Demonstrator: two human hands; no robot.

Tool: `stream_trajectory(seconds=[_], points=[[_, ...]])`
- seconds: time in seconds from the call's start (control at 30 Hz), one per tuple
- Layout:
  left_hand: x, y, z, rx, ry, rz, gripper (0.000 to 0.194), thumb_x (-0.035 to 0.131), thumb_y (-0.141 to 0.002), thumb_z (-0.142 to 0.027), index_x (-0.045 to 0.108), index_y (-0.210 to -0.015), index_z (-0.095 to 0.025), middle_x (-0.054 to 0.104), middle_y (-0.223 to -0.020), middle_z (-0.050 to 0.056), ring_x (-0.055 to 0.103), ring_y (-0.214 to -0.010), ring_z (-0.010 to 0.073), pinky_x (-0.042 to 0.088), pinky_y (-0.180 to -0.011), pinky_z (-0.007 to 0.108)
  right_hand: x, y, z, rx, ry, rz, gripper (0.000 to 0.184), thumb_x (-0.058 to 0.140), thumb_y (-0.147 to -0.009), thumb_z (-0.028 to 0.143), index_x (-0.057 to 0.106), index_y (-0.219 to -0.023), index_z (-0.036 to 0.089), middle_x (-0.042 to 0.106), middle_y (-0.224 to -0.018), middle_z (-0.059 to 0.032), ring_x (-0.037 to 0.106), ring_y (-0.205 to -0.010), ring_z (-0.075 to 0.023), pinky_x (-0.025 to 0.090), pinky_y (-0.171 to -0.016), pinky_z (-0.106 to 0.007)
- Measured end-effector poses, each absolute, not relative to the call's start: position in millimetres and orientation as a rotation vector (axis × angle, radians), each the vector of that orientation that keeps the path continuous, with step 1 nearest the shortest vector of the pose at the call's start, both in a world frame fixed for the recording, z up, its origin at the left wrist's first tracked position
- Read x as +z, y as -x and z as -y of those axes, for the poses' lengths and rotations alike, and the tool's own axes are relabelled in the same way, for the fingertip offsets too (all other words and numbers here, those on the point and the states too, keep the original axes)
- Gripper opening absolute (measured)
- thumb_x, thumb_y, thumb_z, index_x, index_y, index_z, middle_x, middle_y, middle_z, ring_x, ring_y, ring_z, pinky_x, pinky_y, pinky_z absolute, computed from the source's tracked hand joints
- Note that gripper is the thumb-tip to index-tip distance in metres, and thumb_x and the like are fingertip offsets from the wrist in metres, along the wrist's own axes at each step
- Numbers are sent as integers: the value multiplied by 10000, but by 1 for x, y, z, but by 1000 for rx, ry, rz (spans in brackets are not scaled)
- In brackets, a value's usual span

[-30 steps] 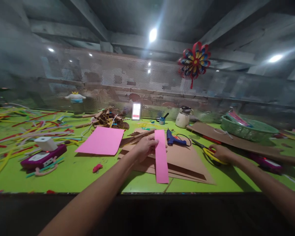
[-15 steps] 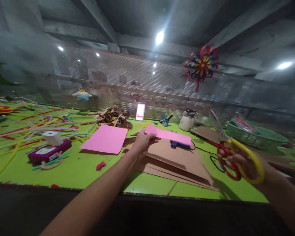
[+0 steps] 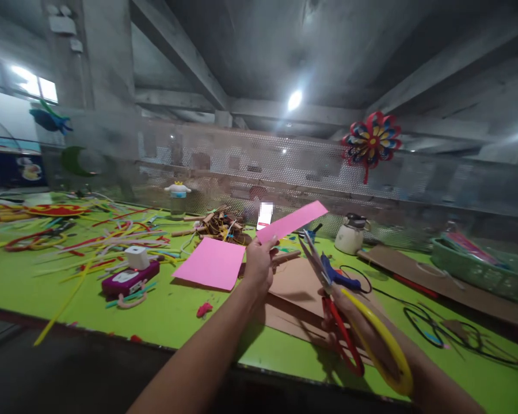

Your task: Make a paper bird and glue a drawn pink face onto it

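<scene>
My left hand (image 3: 261, 265) pinches one end of a pink paper strip (image 3: 296, 221), which slants up to the right above the table. In my right hand (image 3: 345, 313) is a pair of scissors (image 3: 317, 261) with one red and one yellow handle loop. The blades point up and left, slightly parted, just below the strip and apart from it. A larger pink sheet (image 3: 211, 263) lies flat to the left of my left hand. Under my hands are brown cardboard sheets (image 3: 291, 282). A blue glue gun (image 3: 343, 280) rests on them, partly behind the scissors.
Colourful pipe cleaners (image 3: 90, 247) litter the left side near a purple box (image 3: 132, 280) with a white plug. Behind are a bundle of sticks (image 3: 218, 224), a lit phone (image 3: 265, 217) and a cream jug (image 3: 349, 237). On the right stand a green basket (image 3: 470, 261) and a black cord (image 3: 418, 328).
My view has swung left. The strip in my left hand has tilted from nearly level to slanting upward. My right hand has brought the scissors leftward, closer to the strip.
</scene>
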State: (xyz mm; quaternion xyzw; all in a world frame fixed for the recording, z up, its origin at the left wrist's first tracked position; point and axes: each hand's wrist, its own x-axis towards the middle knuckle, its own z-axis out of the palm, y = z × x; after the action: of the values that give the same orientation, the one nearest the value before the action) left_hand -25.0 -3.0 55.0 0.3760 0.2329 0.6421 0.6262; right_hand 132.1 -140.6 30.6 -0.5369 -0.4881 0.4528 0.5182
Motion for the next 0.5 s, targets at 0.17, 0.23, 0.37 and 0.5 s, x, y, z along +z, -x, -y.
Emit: stream_trajectory(seconds=[0.17, 0.23, 0.37, 0.5], points=[[52, 14, 15, 1536, -866, -380, 280, 787, -640, -237, 615, -840, -143, 642, -773, 8, 569, -673, 95, 479, -667, 236, 56, -104, 144, 1009, 1379, 1362, 483, 570, -752, 687, 476, -713, 216, 501, -627, 33, 505, -515, -121, 474, -490, -253], [52, 11, 20, 1510, -884, -326, 280, 781, -635, -247, 620, -833, -131, 666, -811, 40, 605, -718, 131, 502, -725, 293, 62, -97, 146, 934, 1366, 1417, 465, 554, -776, 667, 462, -703, 218, 478, -616, 36, 490, -528, -123, 471, -504, -250], [52, 9, 26, 1478, -923, -246, 271, 761, -655, -232, 640, -866, -112, 689, -861, 83, 648, -792, 192, 504, -808, 375, 57, -94, 145, 745, 1410, 1478, 499, 460, -797, 715, 481, -708, 225, 499, -601, 15, 503, -528, -149, 462, -495, -261], [49, 7, 26, 1484, -944, -257, 248, 750, -675, -203, 655, -887, -116, 691, -874, 85, 646, -793, 188, 488, -834, 378, 46, -97, 142, 660, 1424, 1447, 536, 418, -801, 743, 554, -773, 225, 521, -594, 0, 514, -537, -171, 468, -500, -275]])
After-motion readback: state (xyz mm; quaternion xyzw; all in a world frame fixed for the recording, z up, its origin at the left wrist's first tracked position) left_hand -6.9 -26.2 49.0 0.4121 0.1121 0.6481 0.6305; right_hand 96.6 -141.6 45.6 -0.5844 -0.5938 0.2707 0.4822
